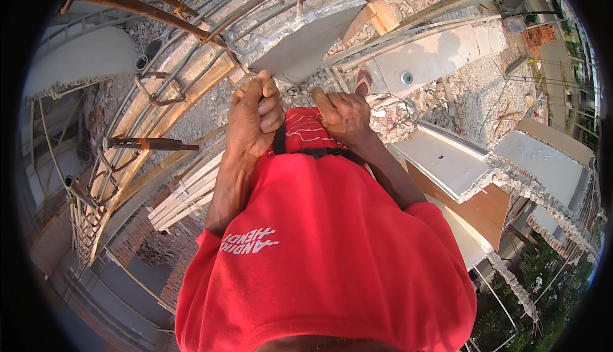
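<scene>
My left hand (258, 108) is raised in front of my red shirt (345, 224), its fingers curled closed against the thumb. A little to its right, my right hand (343, 114) is also closed, knuckles up, over the red patterned cloth (305, 132) at my waist. Whatever either hand pinches, if anything, is too small or hidden to make out. The hands are apart. Nearest my left hand is the end of a wooden formwork board (214, 71), with long steel reinforcing bars (191, 55) running beside it.
Rusty bars (137, 4) jut out at the upper left, and a rusty pincer-like metal piece (152, 144) lies across the reinforcement. Pale strips (188, 195) are stacked at left. Rubble (476, 87) surrounds a slab (431, 58) with a round hole. Broken concrete edges (517, 186) line the right.
</scene>
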A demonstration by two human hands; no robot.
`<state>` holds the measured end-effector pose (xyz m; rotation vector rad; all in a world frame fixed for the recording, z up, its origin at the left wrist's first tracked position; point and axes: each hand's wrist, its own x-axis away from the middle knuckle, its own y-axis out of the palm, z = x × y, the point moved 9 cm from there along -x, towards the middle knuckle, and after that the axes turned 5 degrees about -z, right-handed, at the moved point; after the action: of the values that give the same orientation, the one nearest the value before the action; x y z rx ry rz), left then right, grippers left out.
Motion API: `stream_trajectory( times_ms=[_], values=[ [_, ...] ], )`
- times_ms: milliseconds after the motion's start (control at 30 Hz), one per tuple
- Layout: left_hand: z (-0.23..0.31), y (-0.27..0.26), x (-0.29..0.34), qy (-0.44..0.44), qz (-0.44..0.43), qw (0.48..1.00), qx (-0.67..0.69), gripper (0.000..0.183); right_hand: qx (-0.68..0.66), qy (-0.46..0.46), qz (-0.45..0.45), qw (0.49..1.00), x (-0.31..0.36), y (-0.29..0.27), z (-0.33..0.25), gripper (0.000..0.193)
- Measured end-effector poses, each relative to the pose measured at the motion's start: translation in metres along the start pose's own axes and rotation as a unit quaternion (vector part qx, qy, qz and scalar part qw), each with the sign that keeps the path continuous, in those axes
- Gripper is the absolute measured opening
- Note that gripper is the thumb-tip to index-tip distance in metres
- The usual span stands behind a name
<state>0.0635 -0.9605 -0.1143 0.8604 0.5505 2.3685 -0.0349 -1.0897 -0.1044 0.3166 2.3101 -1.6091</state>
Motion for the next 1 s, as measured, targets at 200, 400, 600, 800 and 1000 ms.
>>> stream_trajectory(
  times_ms=[200, 400, 600, 800, 1000],
  values=[
    [0.067, 0.031, 0.03, 0.062, -0.211, 0.975, -0.014, 0.038, -0.089, 0.194, 0.098, 0.972, 0.031, -0.047, 0.064, 0.021],
    [-0.012, 0.067, -0.029, 0.092, -0.16, 0.951, -0.246, 0.039, -0.084, 0.134, 0.136, 0.978, 0.008, -0.088, 0.032, 0.022],
    [-0.03, 0.096, -0.058, 0.023, -0.186, 0.979, 0.082, 0.03, -0.067, 0.157, 0.079, 0.982, 0.01, -0.085, 0.04, 0.022],
    [-0.016, 0.121, -0.06, 0.114, -0.169, 0.979, 0.027, 0.03, 0.213, 0.048, 0.079, 0.973, 0.023, -0.126, 0.068, 0.031],
    [-0.029, 0.139, -0.094, 0.12, -0.107, 0.984, 0.078, 0.032, 0.205, 0.141, -0.037, 0.968, 0.043, -0.122, 0.061, 0.03]
  ],
)
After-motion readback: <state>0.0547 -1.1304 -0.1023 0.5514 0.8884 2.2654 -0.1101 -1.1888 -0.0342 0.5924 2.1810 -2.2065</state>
